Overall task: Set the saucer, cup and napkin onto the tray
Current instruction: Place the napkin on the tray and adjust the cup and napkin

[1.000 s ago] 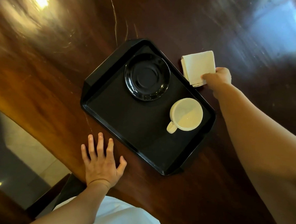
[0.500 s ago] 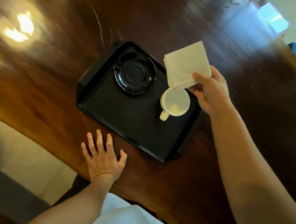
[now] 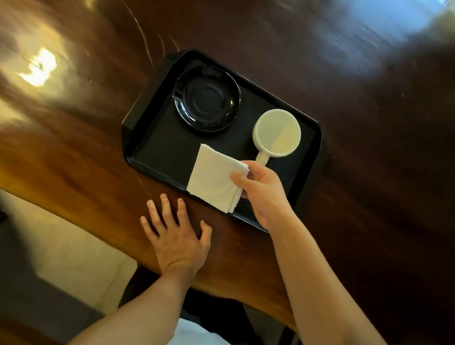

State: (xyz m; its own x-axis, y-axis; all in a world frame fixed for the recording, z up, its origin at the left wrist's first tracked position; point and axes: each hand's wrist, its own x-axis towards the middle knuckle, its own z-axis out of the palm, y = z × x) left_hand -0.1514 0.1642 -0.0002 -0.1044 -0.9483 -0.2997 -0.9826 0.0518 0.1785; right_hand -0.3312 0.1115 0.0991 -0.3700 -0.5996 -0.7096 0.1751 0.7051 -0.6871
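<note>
A black tray (image 3: 154,131) lies on the dark wooden table. Its far left part holds a black saucer (image 3: 206,98). A cream cup (image 3: 277,132) stands in the right part, handle pointing toward me. My right hand (image 3: 262,192) pinches the right edge of a folded white napkin (image 3: 213,178), which is over the tray's near edge; I cannot tell whether it rests on the tray. My left hand (image 3: 177,235) lies flat on the table just in front of the tray, fingers spread, holding nothing.
The wooden table (image 3: 380,154) stretches far and right, with glare patches on its surface. Its near edge (image 3: 92,212) runs diagonally past my left hand, with pale floor (image 3: 59,248) below and a dark chair seat (image 3: 214,311) beneath me.
My right hand lifted the napkin off the table right of the tray, carried it over the cup, and brought it down to the tray's near edge. My left hand stayed put.
</note>
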